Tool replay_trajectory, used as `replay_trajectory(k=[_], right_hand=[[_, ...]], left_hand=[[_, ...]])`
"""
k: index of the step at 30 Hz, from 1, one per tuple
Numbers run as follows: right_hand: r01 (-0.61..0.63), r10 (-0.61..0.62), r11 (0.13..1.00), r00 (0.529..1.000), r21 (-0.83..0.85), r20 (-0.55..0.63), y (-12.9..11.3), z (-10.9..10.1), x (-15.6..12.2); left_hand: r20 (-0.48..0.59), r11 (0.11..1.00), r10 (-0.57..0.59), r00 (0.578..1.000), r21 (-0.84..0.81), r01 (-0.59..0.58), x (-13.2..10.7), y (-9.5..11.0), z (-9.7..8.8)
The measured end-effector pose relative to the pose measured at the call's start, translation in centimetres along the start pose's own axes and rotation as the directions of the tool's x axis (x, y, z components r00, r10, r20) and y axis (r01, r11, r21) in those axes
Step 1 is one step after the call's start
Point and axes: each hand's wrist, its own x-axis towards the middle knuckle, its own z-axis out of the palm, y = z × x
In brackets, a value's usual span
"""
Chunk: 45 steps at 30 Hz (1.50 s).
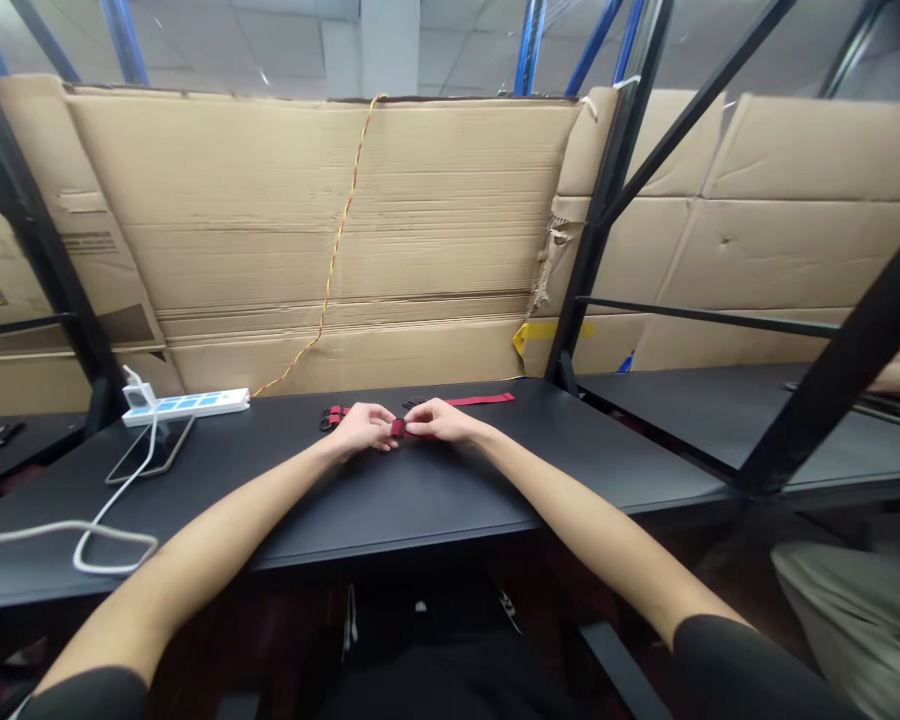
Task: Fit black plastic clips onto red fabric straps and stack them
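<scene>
Watching remotely, I see the left hand (364, 428) and right hand (439, 420), grips pinched shut on what looks like a red strap buckle (397, 428), steadying it together above the black table (420, 500), a red strap (480, 400) just behind.

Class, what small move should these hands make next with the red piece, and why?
Probably the right hand should release the small red piece and take the long red strap: the left hand also pinches that piece, and the strap lies loose nearby.
</scene>
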Motion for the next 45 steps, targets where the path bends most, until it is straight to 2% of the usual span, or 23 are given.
replay_trajectory(k=[5, 8, 12, 18, 20, 22, 24, 27, 30, 33, 35, 38, 41, 45], right_hand=[[-0.08, 0.099, 0.981, 0.99, 0.176, -0.105, 0.7, -0.1, 0.3], [-0.106, 0.132, 0.962, 0.987, 0.252, -0.087, 0.9, 0.0, 0.4], [-0.1, 0.125, 0.962, 0.988, 0.253, -0.086, 0.7, 0.1, 0.2], [-0.072, 0.084, 0.989, 0.992, 0.126, -0.091, 0.9, 0.2, 0.3], [-0.042, 0.043, 0.999, 0.992, 0.007, -0.12, 0.9, 0.0, 0.4], [-0.038, 0.007, 0.984, 0.985, -0.174, -0.173, 0.7, -0.4, 0.4], [-0.079, 0.013, 0.937, 0.981, -0.341, -0.192, 0.5, -1.0, 0.2], [-0.142, 0.115, 0.892, 0.989, -0.43, -0.087, 0.3, -1.9, -0.3], [-0.177, 0.196, 0.886, 0.981, -0.43, 0.0, 0.5, -2.6, -0.4], [-0.19, 0.206, 0.896, 0.979, -0.401, -0.005, 0.6, -2.7, -0.4], [-0.142, 0.15, 0.93, 0.989, -0.338, -0.003, 0.4, -2.5, -0.4], [-0.042, 0.038, 0.976, 0.999, -0.211, -0.025, -0.3, -1.8, -0.4], [-0.004, -0.012, 0.985, 0.996, -0.173, -0.089, -0.8, -1.1, -0.4], [0.032, -0.056, 0.979, 0.992, -0.203, -0.112, -0.7, -0.7, -0.1]], left_hand=[[0.021, 0.97, 0.209, 0.978, 0.124, -0.21, -0.3, 0.7, 0.3], [0.016, 0.953, 0.248, 0.969, 0.174, -0.247, -0.2, 0.9, 0.1], [-0.009, 0.93, 0.306, 0.952, 0.219, -0.296, 0.0, 0.8, -0.2], [0.093, 0.9, 0.392, 0.915, 0.168, -0.402, 0.4, 0.6, -0.3], [0.023, 0.916, 0.369, 0.929, 0.163, -0.367, 0.6, 0.5, -0.4], [-0.129, 0.954, 0.294, 0.947, 0.098, -0.283, 0.9, 0.3, -0.5], [-0.273, 0.978, 0.2, 0.941, 0.001, -0.208, 1.2, 0.2, -0.7], [-0.393, 0.98, 0.144, 0.908, -0.067, -0.185, 1.5, 0.0, -1.3], [-0.437, 0.982, 0.143, 0.888, -0.051, -0.183, 1.6, -0.1, -1.6], [-0.416, 0.985, 0.146, 0.897, -0.021, -0.17, 1.5, 0.1, -1.5], [-0.39, 0.987, 0.154, 0.908, 0.029, -0.155, 1.2, 0.3, -1.1], [-0.273, 0.98, 0.184, 0.944, 0.121, -0.156, 0.6, 0.8, -0.5], [-0.132, 0.971, 0.19, 0.973, 0.175, -0.166, 0.0, 1.0, -0.2], [-0.082, 0.96, 0.175, 0.981, 0.237, -0.151, -0.4, 1.1, 0.0]])
